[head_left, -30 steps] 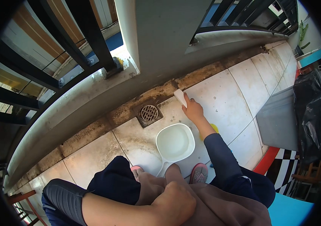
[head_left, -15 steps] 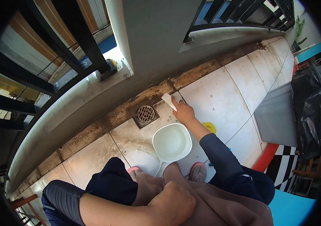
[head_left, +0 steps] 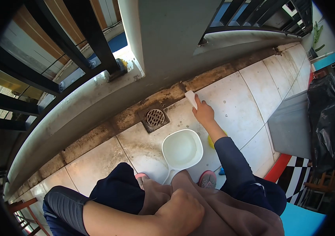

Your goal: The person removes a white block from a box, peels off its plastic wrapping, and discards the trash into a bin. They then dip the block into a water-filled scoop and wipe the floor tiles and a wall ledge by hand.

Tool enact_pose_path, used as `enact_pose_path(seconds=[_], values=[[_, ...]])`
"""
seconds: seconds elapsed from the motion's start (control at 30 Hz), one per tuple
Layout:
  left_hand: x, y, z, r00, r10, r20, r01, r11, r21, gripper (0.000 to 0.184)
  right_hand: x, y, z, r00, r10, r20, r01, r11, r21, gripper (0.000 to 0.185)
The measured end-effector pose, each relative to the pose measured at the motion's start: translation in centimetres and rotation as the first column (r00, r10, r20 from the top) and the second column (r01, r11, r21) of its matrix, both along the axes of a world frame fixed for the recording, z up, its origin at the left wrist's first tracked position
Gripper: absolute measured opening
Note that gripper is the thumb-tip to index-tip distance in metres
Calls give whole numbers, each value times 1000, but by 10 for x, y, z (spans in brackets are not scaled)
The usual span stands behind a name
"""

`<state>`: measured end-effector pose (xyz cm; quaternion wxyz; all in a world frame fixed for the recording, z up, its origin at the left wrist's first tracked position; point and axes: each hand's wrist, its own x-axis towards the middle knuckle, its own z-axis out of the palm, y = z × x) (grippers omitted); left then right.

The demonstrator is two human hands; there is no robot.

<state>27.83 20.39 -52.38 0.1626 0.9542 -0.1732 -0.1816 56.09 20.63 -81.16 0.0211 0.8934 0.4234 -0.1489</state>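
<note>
My right hand [head_left: 204,113] is closed around a white, flat-ended hand tool [head_left: 191,98]. The tool's far end is at the tile edge, by the dirty strip along the wall's foot; its exact kind is not clear. My left hand [head_left: 181,212] lies curled against the brown cloth [head_left: 222,204] over my lap, and whatever is inside its fingers is hidden. Between my feet and the drain, a white water dipper [head_left: 182,148] holds clear liquid, its handle pointing toward me. A round, slotted floor drain [head_left: 155,117] sits left of my right hand.
A grey wall [head_left: 167,47] with black railings [head_left: 84,35] runs along the far side. Partly behind my right forearm is a yellow object [head_left: 211,141]. At right stands a grey bin [head_left: 289,122] with a black bag [head_left: 324,118]. White tiles [head_left: 234,98] cover the floor.
My right hand has moved right and slightly nearer the wall with the white tool, away from the drain. The left hand stays put. The view has shifted a little.
</note>
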Motion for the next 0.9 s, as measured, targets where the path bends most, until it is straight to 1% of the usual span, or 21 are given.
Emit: enact_pose_path(seconds=[0.03,0.13,0.17,0.27,0.3,0.4,0.43,0.53,0.57,0.67,0.7,0.8,0.83,0.9], values=[[-1,-1,-1,1000,-7,-19,7,1000,-16,18,-6,1,-4,1000,-10,18,10,1000,19,67],[2,-2,-3,997,-35,-62,32,998,-51,19,-28,3,-8,953,302,-19,-301,952,49,67],[4,-1,-2,996,-47,-76,44,998,-52,19,-33,3,-7,936,350,-28,-349,936,32,66],[6,3,2,995,-39,-96,36,999,-30,19,-18,4,-6,985,172,-6,-171,984,56,65],[5,4,2,995,-31,-99,29,999,-23,19,-11,4,-3,998,67,-18,-66,995,75,65],[3,-1,0,991,-36,-130,30,999,-45,20,-14,6,-3,999,-38,16,38,999,17,65],[4,-1,-1,992,-35,-119,30,999,-43,20,-17,4,-6,997,79,17,-79,996,45,66],[6,-1,-2,994,-37,-105,35,999,-24,20,-24,1,-6,944,329,21,-330,942,68,65],[7,-2,-2,993,-41,-115,40,999,-13,20,-20,0,-3,954,298,25,-299,949,97,66],[3,-3,-1,991,-48,-122,49,999,8,20,-1,0,-3,1000,-9,-2,9,997,72,66],[2,-3,-1,992,-53,-117,55,998,11,20,-2,-2,-4,999,-31,11,30,996,78,67],[4,-3,2,989,-69,-133,69,998,-7,20,-20,-11,-12,976,217,16,-217,970,114,67],[5,-3,1,987,-65,-144,63,998,-13,20,-21,-12,-13,960,280,8,-280,957,79,65],[7,-4,0,985,-51,-168,48,999,-21,20,-8,-13,-3,975,219,25,-220,975,36,65]])
